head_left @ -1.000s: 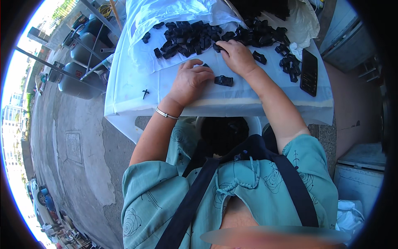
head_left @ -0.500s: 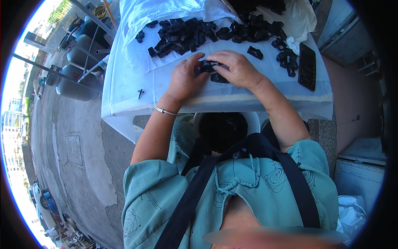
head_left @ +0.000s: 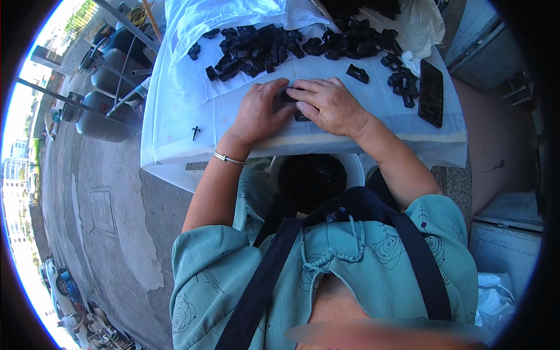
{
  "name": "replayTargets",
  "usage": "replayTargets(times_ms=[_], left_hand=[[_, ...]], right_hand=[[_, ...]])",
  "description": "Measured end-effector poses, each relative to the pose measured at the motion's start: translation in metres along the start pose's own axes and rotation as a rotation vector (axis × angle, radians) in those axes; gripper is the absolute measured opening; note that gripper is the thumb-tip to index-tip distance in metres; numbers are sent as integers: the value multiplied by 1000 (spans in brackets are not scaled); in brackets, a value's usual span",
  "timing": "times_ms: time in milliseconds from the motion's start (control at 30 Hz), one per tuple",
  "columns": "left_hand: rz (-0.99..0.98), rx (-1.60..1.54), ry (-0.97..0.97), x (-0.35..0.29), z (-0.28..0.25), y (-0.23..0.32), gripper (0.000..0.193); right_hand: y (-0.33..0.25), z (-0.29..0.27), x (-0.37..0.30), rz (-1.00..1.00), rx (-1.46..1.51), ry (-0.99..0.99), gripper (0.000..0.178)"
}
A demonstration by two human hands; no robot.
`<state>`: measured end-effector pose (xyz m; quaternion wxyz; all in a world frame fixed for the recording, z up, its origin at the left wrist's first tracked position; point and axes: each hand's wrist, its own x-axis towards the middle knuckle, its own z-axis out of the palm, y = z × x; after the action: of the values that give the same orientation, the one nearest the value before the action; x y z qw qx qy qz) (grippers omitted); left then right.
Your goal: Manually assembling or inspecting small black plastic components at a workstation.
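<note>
Close together over the near middle of the table, my left hand [head_left: 256,114] and my right hand [head_left: 337,109] are both closed on a small black plastic part [head_left: 286,96]. My fingers hide most of it. Under my right hand, another black part [head_left: 300,116] lies on the table, partly covered. Beyond my hands spreads a heap of similar black parts [head_left: 256,49] on a clear plastic sheet. A second heap [head_left: 356,42] continues to the right, with one loose part [head_left: 357,73] in front of it. A small black cross-shaped piece [head_left: 195,133] lies at the left.
The table [head_left: 175,149] has a white cover. A dark phone [head_left: 431,93] lies at its right, beside a small cluster of black parts [head_left: 403,86]. Below the front edge stands a white bucket [head_left: 359,170] with dark contents. Grey tanks [head_left: 108,116] stand at the left, a metal cabinet [head_left: 504,245] at the right.
My right hand has turned and its fingers have come down over the black part, covering more of it and of the one beneath. My left hand has shifted slightly.
</note>
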<state>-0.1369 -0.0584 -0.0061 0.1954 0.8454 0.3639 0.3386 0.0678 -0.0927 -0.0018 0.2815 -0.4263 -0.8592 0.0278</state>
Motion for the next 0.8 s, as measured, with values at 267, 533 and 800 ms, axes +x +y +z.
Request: replayTargets(times_ms=[267, 533, 800], left_hand=[[-229, 410, 250, 18, -15, -32, 24], [59, 290, 152, 8, 4, -26, 19], [39, 168, 118, 13, 11, -6, 41]], right_hand=[[3, 1, -9, 105, -28, 30, 32], [32, -48, -19, 650, -397, -113, 32], [48, -42, -28, 229, -357, 49, 35]])
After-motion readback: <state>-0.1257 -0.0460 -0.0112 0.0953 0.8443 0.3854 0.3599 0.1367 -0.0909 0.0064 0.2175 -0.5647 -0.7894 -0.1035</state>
